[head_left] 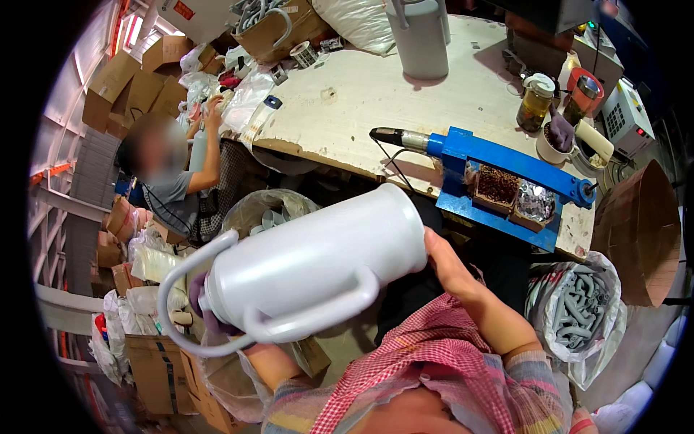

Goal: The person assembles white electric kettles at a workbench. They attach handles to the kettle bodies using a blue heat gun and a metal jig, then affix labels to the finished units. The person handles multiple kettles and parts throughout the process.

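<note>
1. I hold a big pale grey flask (318, 253) in the air before me, over my lap; it lies tilted, with the wide end to the right and higher, the narrow end to the left and lower.
2. My left hand (215, 322), which has something purple like a glove on it, is curled at the narrow end and grips it; the flask hides most of the fingers.
3. My right hand (452, 267) is bare and touches the edge of the wide end. Its fingers pass behind the flask, so I cannot tell how far they are closed.
4. A large looped handle (168, 289) stands out around the narrow end, and a smaller side handle (318, 318) is on the side toward me.
5. On the worktop (347, 94), beyond the flask, there is a blue fixture (499, 155), with small boxes of brown pieces (497, 186) and of silvery pieces (535, 202) beside its long bar.
6. Another grey flask (423, 43) stands upright near the far edge.
7. To my right, an open sack (611, 318) contains grey curved parts (576, 311).
8. At the left, a co-worker (173, 195) sits by the worktop.
</note>
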